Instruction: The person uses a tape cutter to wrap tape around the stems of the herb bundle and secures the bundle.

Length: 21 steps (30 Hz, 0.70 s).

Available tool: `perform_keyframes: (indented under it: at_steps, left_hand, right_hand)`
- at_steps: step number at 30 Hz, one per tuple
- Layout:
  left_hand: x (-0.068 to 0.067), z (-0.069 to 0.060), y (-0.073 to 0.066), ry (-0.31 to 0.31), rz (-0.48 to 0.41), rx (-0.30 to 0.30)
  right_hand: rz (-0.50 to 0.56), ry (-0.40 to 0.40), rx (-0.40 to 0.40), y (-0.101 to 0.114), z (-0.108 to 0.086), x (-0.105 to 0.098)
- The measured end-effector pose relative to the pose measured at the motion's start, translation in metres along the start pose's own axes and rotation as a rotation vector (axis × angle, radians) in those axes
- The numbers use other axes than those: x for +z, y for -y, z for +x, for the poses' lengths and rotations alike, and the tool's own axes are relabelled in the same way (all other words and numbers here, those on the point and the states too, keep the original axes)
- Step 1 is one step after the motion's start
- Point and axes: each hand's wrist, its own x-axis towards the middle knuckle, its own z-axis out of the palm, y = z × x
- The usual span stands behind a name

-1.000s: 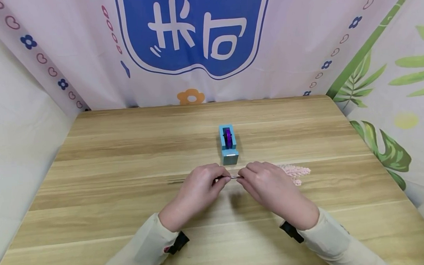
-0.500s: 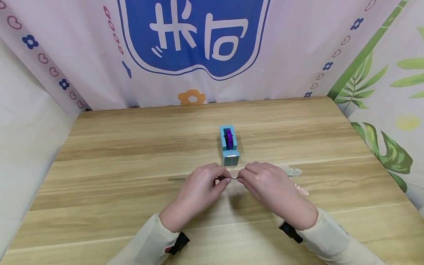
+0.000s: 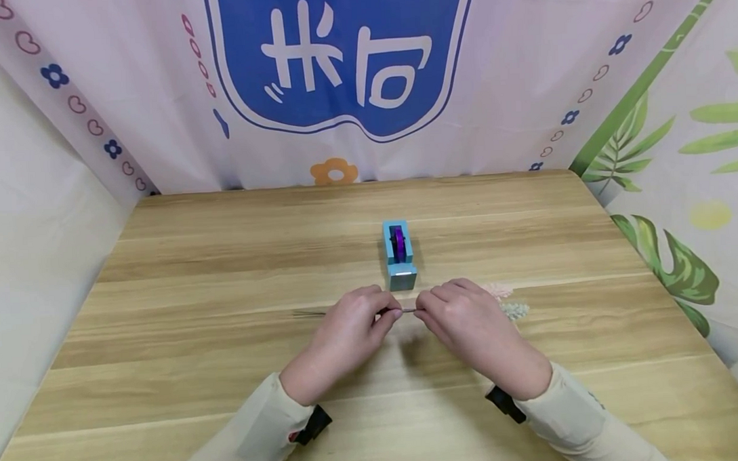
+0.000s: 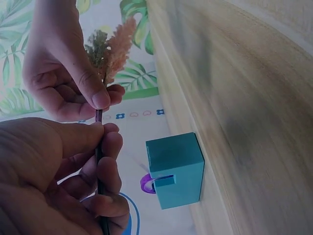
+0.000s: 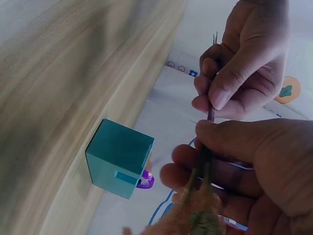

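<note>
Both hands grip one thin bundle of dark stems (image 3: 410, 310) above the table, with a short purplish stretch (image 5: 211, 113) showing between them. The left hand (image 3: 348, 336) has its thumb and fingers curled round the stems, whose thin ends (image 3: 309, 312) stick out to its left. Close beside it, the right hand (image 3: 479, 335) pinches the stems just below the flower heads. A pink flower head (image 4: 121, 46) and a grey-green one (image 4: 98, 48) extend beyond the right hand. Behind the hands stands a blue tape dispenser (image 3: 402, 278) with a purple roll (image 3: 398, 244).
The wooden table (image 3: 211, 263) stretches out around the hands. A printed curtain (image 3: 157, 95) hangs along its back edge, and leaf-patterned cloth (image 3: 703, 178) is on the right side.
The flower heads have turned about the stems: the pink one now shows farther back and the grey-green one nearer. Both hands have stayed nearly in place.
</note>
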Motion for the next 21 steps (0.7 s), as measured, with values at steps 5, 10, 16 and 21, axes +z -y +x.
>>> perform_keyframes:
  at_steps: [5,10,16,21]
  left_hand:
    - [0.0005,0.0000,0.0001,-0.027,0.001,-0.004]
    - [0.0006,0.0004,0.0003,-0.033,0.001,-0.009]
    - [0.0004,0.0004,0.0002,-0.027,-0.001,-0.026]
    - [0.0004,0.0003,-0.0003,-0.027,0.000,-0.040]
  right_hand:
    - [0.013,0.038,0.033,0.0007,0.0007,-0.0023]
    - [0.018,0.063,0.043,0.0008,0.0009,-0.0028]
    - [0.025,0.032,0.032,-0.0005,0.0007,-0.0012]
    - [0.024,0.011,0.033,-0.0016,0.0010,0.0006]
